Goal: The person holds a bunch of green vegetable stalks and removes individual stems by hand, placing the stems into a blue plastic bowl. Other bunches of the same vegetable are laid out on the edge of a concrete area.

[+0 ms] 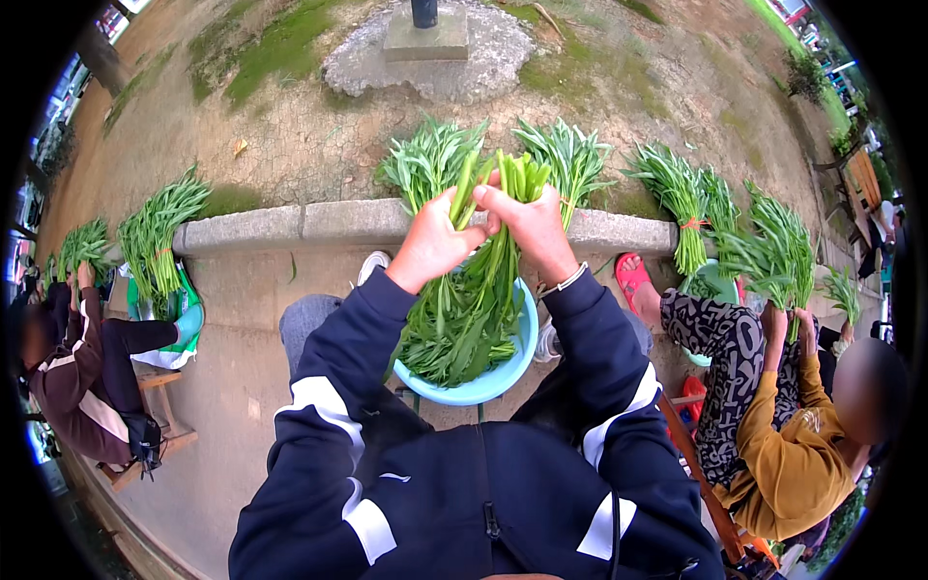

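Observation:
My left hand (440, 243) holds a few thick green stems upright between thumb and fingers. Close beside it, my right hand (533, 228) grips a bunch of leafy green stems (504, 254), cut ends up and leaves hanging down. The thumbs are near each other. Below the hands, a light blue plastic basin (533, 341) holds loose green leaves and stems (457, 348). Beyond the hands, two bunches of leafy greens (428, 159) (573, 159) lie against the stone kerb (355, 221).
A seated person in a mustard top (790, 464) at right holds greens near a green basin (718, 283). Tied bunches (678, 196) rest on the kerb. Another seated person (80, 384) is at left, by a green and white bag (188, 297). A post stands on a concrete base (426, 40) ahead.

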The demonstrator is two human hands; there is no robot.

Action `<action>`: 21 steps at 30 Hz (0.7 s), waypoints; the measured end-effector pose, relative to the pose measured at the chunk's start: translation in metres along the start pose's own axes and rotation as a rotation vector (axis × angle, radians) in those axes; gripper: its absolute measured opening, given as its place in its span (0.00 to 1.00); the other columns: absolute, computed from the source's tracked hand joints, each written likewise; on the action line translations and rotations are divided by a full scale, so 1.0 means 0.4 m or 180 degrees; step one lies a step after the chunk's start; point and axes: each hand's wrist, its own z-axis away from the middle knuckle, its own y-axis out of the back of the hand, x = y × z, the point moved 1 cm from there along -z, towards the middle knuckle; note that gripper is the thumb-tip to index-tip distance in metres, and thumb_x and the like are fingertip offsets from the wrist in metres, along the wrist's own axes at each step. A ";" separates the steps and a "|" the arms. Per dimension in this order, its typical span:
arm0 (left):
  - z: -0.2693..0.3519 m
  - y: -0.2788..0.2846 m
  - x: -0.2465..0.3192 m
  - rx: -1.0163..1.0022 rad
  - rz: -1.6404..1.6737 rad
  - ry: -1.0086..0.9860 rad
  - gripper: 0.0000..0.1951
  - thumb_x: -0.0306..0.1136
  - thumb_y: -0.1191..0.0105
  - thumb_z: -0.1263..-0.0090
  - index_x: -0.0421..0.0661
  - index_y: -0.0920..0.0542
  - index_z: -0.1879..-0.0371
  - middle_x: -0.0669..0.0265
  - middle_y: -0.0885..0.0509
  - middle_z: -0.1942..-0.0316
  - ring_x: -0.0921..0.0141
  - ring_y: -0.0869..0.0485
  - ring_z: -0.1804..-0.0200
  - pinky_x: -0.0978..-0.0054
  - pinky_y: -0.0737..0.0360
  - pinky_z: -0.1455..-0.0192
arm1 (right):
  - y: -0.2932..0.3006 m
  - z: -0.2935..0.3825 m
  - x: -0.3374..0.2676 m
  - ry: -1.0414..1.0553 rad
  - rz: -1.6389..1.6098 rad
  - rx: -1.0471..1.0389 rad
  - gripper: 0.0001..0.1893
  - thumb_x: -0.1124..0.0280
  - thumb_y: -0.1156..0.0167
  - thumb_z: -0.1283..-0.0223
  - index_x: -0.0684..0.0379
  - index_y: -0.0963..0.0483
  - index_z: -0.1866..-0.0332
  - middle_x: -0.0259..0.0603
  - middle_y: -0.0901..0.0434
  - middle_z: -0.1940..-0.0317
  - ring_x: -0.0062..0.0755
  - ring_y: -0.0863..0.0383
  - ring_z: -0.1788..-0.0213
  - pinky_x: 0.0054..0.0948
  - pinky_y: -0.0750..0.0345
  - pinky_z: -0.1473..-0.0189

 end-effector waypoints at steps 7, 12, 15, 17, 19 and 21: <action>-0.006 0.042 0.035 -0.0826 0.1528 0.0863 0.19 0.38 0.53 0.28 0.41 0.29 0.43 0.68 0.21 0.64 0.82 0.29 0.77 0.85 0.30 0.79 | 0.021 -0.006 -0.010 -0.0255 -0.0541 -0.0492 0.10 0.67 0.40 0.41 0.63 0.24 0.62 0.35 0.21 0.73 0.17 0.26 0.78 0.19 0.28 0.76; -0.007 0.054 0.032 -0.0651 0.2079 0.1057 0.19 0.41 0.59 0.25 0.41 0.27 0.46 0.69 0.22 0.69 0.80 0.26 0.76 0.83 0.26 0.77 | 0.027 0.003 -0.029 -0.0357 -0.0562 -0.0527 0.11 0.64 0.42 0.38 0.61 0.28 0.58 0.37 0.20 0.69 0.22 0.23 0.73 0.22 0.25 0.71; -0.015 0.072 0.006 -0.0330 0.2169 0.1205 0.16 0.40 0.57 0.26 0.39 0.25 0.53 0.67 0.21 0.71 0.74 0.21 0.72 0.76 0.21 0.70 | 0.042 0.004 -0.032 -0.0439 -0.0722 -0.0484 0.11 0.63 0.44 0.36 0.58 0.31 0.55 0.40 0.19 0.67 0.30 0.19 0.68 0.27 0.22 0.67; -0.014 0.081 0.024 -0.0143 0.2132 0.1459 0.16 0.41 0.58 0.26 0.40 0.26 0.53 0.67 0.22 0.70 0.71 0.20 0.70 0.72 0.20 0.66 | 0.062 0.008 -0.038 -0.0489 -0.0888 -0.0396 0.10 0.63 0.45 0.35 0.56 0.32 0.55 0.41 0.20 0.68 0.33 0.18 0.66 0.28 0.20 0.65; -0.013 0.108 0.019 -0.0232 0.2290 0.1344 0.15 0.42 0.57 0.26 0.41 0.26 0.57 0.68 0.22 0.72 0.69 0.20 0.69 0.68 0.20 0.65 | 0.081 0.007 -0.046 -0.0522 -0.1130 -0.0472 0.10 0.62 0.45 0.35 0.55 0.32 0.56 0.36 0.25 0.74 0.34 0.20 0.71 0.31 0.20 0.66; -0.008 0.129 0.022 -0.0352 0.2475 0.1233 0.15 0.43 0.58 0.26 0.42 0.26 0.56 0.70 0.24 0.74 0.70 0.21 0.72 0.70 0.21 0.67 | 0.118 0.000 -0.057 -0.0445 -0.1406 -0.0537 0.11 0.62 0.43 0.37 0.58 0.31 0.58 0.34 0.26 0.76 0.31 0.20 0.74 0.31 0.20 0.70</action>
